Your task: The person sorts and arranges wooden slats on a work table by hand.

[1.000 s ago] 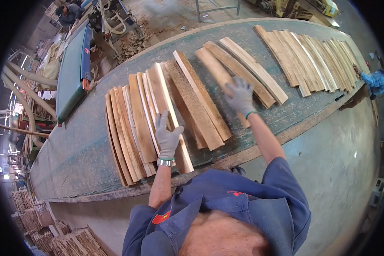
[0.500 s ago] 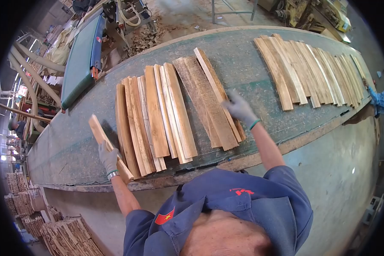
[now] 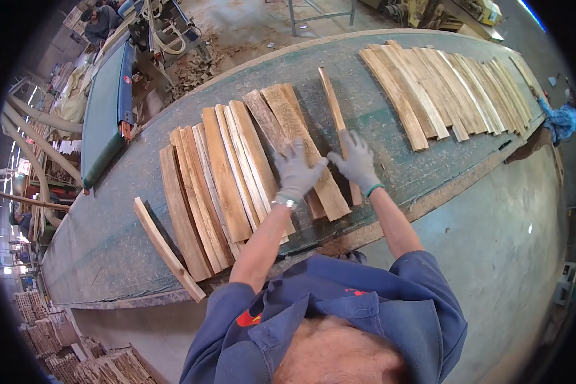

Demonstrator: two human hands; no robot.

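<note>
My left hand (image 3: 296, 171), in a grey glove, lies spread over rough brown boards (image 3: 299, 131) near the middle of the green work surface. Beside it, my right hand (image 3: 357, 161), also gloved, rests with fingers apart on the lower part of a narrow strip (image 3: 330, 96). Left of my hands, several long wooden strips (image 3: 229, 182) lie side by side. One curved strip (image 3: 166, 246) lies apart at the far left, its near end over the table edge. The boards under my palms are partly hidden.
A second row of wooden strips (image 3: 422, 89) lies on the table (image 3: 115, 256) at the right. A person (image 3: 560, 121) in blue stands at the far right end. A green belt machine (image 3: 105, 115) stands at the upper left. Stacked wood (image 3: 118, 368) is at the lower left.
My left hand has let go of the strip at the far left and moved right onto the rough boards. The narrow strip near my right hand now lies apart from those boards.
</note>
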